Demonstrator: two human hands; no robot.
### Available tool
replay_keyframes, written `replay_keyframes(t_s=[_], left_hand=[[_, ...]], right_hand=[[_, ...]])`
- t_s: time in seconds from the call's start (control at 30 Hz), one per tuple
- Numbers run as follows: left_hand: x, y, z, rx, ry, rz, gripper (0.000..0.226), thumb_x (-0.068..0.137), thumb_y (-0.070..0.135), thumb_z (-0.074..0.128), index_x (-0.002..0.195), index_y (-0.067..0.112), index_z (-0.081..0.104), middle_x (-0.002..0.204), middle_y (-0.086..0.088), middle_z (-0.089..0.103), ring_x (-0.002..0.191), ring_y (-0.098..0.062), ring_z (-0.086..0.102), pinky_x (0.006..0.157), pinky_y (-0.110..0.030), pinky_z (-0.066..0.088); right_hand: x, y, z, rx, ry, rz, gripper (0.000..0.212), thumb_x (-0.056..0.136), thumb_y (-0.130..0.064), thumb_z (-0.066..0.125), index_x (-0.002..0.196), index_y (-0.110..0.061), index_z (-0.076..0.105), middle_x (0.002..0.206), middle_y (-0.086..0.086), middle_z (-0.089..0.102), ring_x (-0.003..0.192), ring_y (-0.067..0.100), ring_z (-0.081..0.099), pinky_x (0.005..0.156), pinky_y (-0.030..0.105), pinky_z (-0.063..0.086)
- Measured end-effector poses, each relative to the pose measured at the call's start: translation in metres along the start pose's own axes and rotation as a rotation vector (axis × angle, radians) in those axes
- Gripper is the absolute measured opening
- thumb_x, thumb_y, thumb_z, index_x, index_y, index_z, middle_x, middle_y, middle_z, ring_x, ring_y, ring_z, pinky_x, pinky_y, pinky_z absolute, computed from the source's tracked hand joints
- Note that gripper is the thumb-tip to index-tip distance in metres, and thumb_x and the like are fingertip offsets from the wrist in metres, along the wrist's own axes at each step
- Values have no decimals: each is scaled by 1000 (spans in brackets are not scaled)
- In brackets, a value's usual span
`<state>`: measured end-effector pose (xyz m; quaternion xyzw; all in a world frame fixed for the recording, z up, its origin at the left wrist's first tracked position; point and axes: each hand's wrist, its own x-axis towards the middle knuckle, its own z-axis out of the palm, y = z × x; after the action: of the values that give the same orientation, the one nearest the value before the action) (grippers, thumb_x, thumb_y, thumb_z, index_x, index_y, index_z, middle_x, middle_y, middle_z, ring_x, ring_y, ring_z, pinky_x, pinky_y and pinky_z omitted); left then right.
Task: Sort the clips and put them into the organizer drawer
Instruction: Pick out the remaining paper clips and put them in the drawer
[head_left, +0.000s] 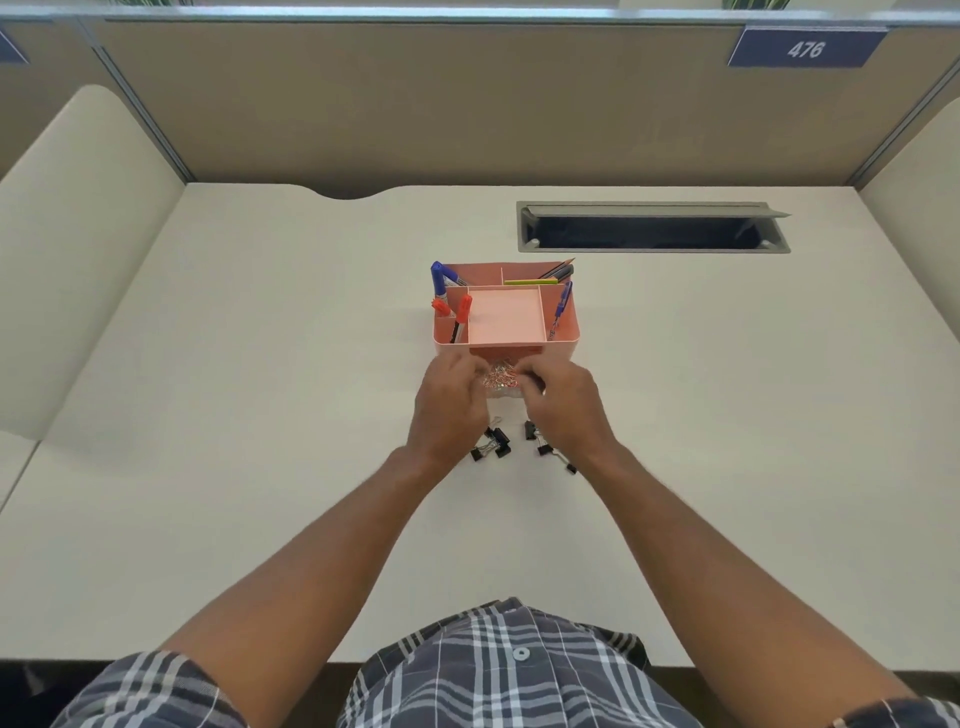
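Observation:
A pink desk organizer (566, 332) stands on the white desk, its drawer pulled out toward me at the front. A heap of rose-gold paper clips (500, 376) lies in the drawer between my hands. My left hand (451, 410) and my right hand (561, 405) both reach into the drawer, fingertips pinching at the paper clips. Black binder clips (493, 444) lie on the desk just behind my left hand, and more black binder clips (543, 447) sit under my right wrist. The drawer's walls are mostly hidden by my hands.
Markers and pens stand in the organizer's compartments: blue (440, 273), red (463, 306), pencils (558, 270). A cable slot (652, 231) with an open lid is set in the desk at the back right. Beige partition walls enclose the desk.

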<state>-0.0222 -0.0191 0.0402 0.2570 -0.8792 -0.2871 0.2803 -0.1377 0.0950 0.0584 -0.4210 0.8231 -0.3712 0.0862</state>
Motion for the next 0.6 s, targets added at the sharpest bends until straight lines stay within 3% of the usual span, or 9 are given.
replay_keyframes(t_s=[0.1,0.23,0.4,0.6], left_hand=[[-41,-19,1,49,-26,-91,28,73,-7,55,95,9,63,94,-4,56,90,-22,54,79,-29,46],[-82,-39,7,176,-220,-172,38,72,4,66,109,6,66,103,-9,55,96,-30,54,83,-41,50],[-92,-43,6,203,-253,-194,15,82,7,68,96,7,69,97,-8,57,90,-29,52,78,-38,49],[-90,-46,5,177,-217,-259,5,89,15,62,92,11,65,91,-3,59,89,-24,50,77,-28,39]], right_hand=[[-26,10,16,-55,-121,-12,16,87,-9,58,97,-15,69,94,-1,67,81,15,57,75,34,50],[-50,21,44,-203,-332,-75,38,84,0,54,119,-13,63,123,2,59,103,28,54,81,43,51],[-60,30,59,-286,-380,-82,29,79,6,53,102,-9,62,106,4,60,97,29,52,81,41,48],[-59,30,44,-204,-312,36,15,86,-11,59,101,-9,59,104,4,54,95,23,51,78,33,43]])
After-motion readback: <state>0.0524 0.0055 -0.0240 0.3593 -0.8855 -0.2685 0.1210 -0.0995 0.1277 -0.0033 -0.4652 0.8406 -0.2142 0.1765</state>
